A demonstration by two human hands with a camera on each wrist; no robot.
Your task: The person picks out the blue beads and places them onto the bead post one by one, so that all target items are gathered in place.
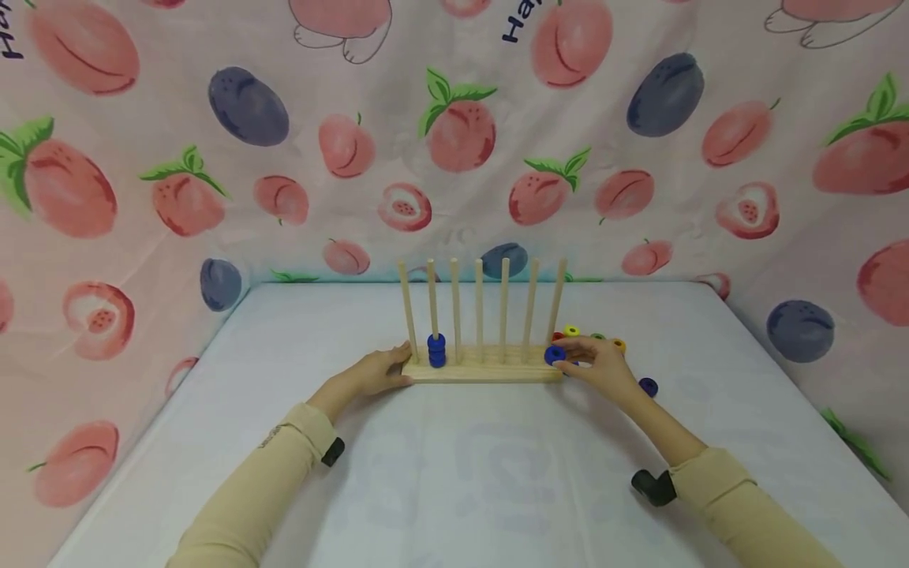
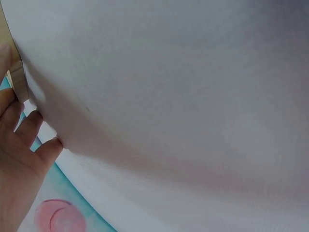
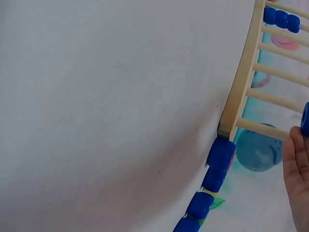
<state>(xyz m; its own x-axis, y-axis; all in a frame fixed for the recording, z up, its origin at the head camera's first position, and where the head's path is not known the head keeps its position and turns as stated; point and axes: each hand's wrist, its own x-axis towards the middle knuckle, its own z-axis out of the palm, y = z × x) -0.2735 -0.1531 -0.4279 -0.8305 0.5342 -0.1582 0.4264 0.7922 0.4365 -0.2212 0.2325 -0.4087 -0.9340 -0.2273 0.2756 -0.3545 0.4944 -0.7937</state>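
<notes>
A wooden stand (image 1: 483, 377) with a row of several upright pegs sits on the white table. Three blue beads (image 1: 436, 351) are stacked on its second peg from the left. My left hand (image 1: 371, 372) grips the stand's left end, thumb at the front and fingers around the side; the left wrist view catches only that wooden corner (image 2: 18, 79) with some fingers spread beside it. By the rightmost peg, my right hand (image 1: 600, 367) pinches a blue ring-shaped bead (image 1: 555, 356) between thumb and fingers. That bead (image 3: 305, 120) is cut off by the frame edge in the right wrist view.
Loose beads lie right of the stand: a yellow one (image 1: 571, 330), an orange one (image 1: 620, 345) and a dark blue one (image 1: 648, 386) among them. Several blue beads (image 3: 200, 205) line up past the stand's end. A fruit-print cloth (image 1: 454, 197) hangs behind the table.
</notes>
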